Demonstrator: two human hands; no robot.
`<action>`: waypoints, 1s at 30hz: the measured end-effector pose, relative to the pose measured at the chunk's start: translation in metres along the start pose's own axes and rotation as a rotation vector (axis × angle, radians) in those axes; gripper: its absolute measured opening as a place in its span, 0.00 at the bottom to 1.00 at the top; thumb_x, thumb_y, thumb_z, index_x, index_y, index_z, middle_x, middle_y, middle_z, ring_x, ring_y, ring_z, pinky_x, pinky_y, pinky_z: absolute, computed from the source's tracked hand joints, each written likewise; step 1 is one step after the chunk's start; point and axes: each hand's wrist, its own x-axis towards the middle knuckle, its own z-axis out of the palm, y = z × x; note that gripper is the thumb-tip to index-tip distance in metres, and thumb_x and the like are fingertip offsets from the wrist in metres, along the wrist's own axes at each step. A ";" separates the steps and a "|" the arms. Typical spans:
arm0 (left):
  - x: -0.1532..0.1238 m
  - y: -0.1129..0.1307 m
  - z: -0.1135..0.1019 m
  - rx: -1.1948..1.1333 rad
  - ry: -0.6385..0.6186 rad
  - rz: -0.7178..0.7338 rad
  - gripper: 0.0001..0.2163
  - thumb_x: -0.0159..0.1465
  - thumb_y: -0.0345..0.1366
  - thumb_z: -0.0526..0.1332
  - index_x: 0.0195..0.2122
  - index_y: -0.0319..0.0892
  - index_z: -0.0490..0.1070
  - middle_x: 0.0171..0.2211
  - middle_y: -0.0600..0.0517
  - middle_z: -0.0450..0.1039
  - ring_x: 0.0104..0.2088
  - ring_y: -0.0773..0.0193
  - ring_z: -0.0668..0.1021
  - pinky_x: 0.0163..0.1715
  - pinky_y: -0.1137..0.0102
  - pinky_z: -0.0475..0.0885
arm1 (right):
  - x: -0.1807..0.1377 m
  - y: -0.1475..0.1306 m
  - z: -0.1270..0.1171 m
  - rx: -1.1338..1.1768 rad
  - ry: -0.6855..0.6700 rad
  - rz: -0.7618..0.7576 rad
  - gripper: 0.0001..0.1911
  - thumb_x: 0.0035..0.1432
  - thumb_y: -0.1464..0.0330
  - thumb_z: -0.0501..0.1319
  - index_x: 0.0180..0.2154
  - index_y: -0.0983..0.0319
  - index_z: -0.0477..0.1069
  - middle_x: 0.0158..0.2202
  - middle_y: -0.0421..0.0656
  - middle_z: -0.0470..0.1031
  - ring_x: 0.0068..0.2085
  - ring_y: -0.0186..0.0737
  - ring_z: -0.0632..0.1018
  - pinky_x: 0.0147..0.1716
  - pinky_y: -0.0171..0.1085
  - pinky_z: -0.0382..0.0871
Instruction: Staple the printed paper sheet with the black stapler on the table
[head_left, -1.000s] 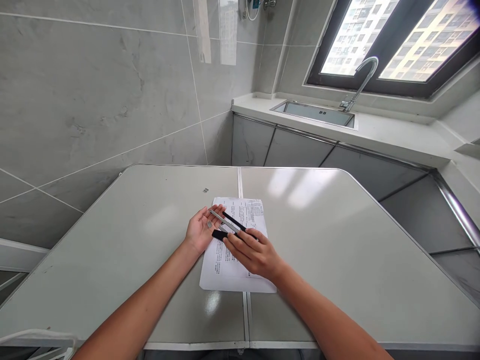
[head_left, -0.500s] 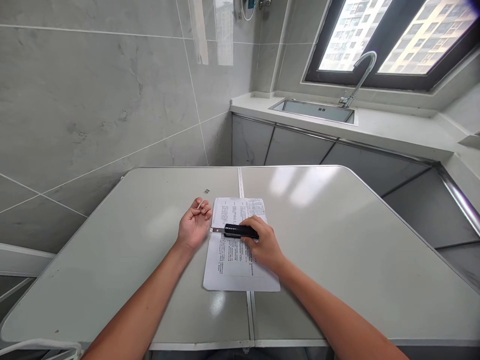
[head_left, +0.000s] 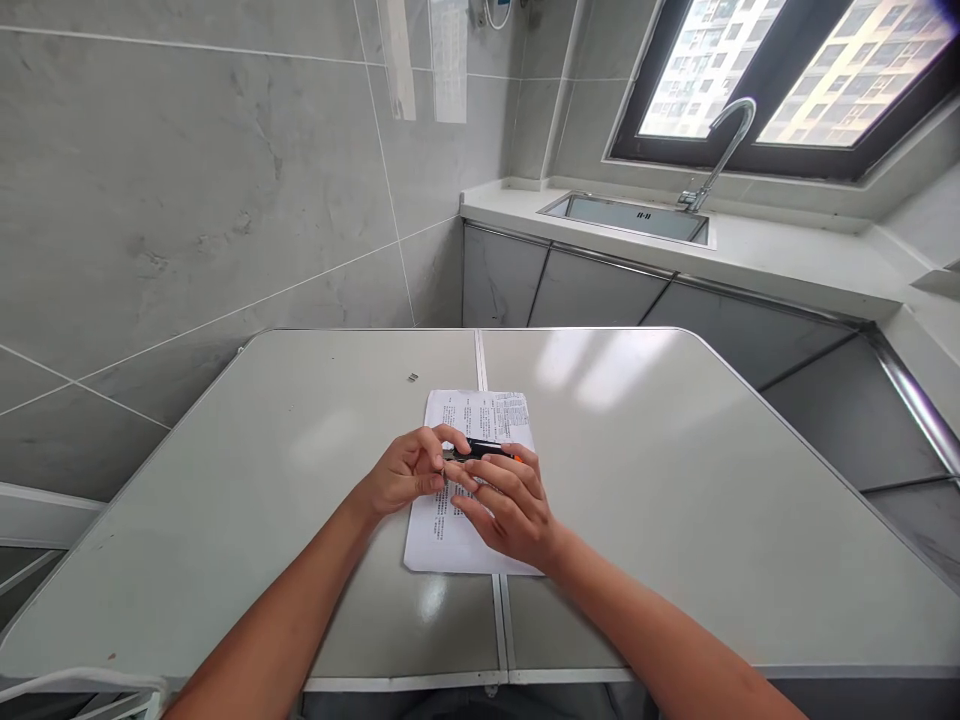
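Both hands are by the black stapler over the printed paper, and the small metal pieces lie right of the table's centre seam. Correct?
Not quite: the head view shows the small metal pieces left of the table's centre seam. Both hands, left and right, are by the black stapler over the printed paper.
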 end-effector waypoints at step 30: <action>0.009 -0.014 -0.014 0.290 0.305 0.018 0.15 0.65 0.46 0.71 0.43 0.43 0.73 0.36 0.51 0.70 0.33 0.66 0.75 0.39 0.68 0.73 | 0.003 0.100 -0.047 -0.085 -0.060 0.355 0.12 0.65 0.75 0.58 0.41 0.55 0.78 0.37 0.44 0.79 0.41 0.45 0.79 0.43 0.47 0.73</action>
